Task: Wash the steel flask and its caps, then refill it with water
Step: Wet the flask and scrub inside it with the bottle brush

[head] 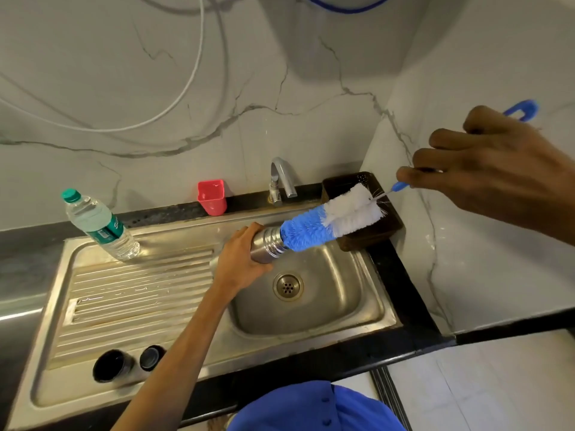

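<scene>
My left hand (241,258) grips the steel flask (267,245), which lies tilted over the sink basin (351,303) with its mouth toward the right. A blue and white bottle brush (329,221) has its blue tip at the flask's mouth. My right hand (485,172) holds the brush's thin blue handle, raised at the right. Two dark caps stand on the front of the draining board: the larger cap (113,365) and the smaller cap (151,357).
A plastic water bottle (99,225) with a green cap stands at the back left of the draining board (133,293). A red cup (212,197) and the tap (280,178) are behind the sink. A dark tray (370,234) sits in the right corner.
</scene>
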